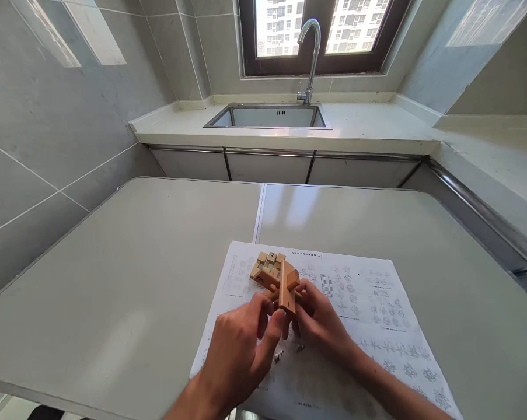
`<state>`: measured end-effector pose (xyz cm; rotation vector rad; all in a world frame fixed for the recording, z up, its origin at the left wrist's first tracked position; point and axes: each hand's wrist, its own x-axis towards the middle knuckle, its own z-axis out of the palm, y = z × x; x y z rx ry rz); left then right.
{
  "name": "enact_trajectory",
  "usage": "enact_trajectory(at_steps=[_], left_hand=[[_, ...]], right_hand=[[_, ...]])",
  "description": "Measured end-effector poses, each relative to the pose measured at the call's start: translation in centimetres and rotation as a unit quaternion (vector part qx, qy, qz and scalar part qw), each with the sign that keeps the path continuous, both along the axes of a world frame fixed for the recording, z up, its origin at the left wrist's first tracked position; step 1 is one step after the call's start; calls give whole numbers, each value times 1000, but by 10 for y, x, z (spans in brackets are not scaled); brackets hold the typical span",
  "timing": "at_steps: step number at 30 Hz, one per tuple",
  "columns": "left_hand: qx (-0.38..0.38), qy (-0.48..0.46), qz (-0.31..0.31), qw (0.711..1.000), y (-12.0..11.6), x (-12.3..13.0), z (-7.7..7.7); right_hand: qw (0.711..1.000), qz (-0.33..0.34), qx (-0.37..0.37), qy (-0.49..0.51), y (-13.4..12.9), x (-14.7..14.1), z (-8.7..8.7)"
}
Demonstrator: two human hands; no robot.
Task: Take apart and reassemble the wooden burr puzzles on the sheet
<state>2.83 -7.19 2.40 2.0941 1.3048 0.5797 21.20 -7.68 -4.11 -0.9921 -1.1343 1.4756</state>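
- The left hand (241, 338) reaches in from the bottom edge, its thumb and bent forefinger pinching the lower left part of a wooden puzzle (286, 297).
- The right hand (319, 318) grips the same puzzle from the right, fingers curled against its side; its hidden fingertips cannot be made out.
- Two small dark pieces (279, 355) lie below the hands, too blurred to identify.
- The wooden puzzle sits between the hands, over the printed sheet, a flat bar standing on end with shorter pieces crossing it.
- Just beyond its left side is a cluster of pale wooden blocks (268, 266), some bearing dark marks; whether they touch the puzzle cannot be told.
- Under all this lies a large printed sheet (414, 332) covered with line diagrams and small text.
- The sheet rests on a pale desk (101, 274), with a light seam strip (258, 211) running away beyond the paper.
- Past the far edge come a white countertop (368, 119), a rectangular sink (267, 126) and a curved chrome faucet (316, 52).
- Farthest is a dark-framed window (313, 65), buildings showing through the glass.
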Motion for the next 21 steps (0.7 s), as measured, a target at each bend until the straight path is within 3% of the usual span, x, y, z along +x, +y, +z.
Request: enact_trajectory(at_steps=[2,5,14,21], left_hand=[[106,48,36,993,3,-5,-8],[171,103,7,980,10,-9,-18],[166,161,-109,967,19,-3,-16],[169,223,-118,953,25,-1,-13]], right_hand=[[1000,3,-16,22,2,2,4],[999,0,-33,32,5,4,7],[997,-6,-38,61,10,9,5],[996,-1,-70,60,11,10,1]])
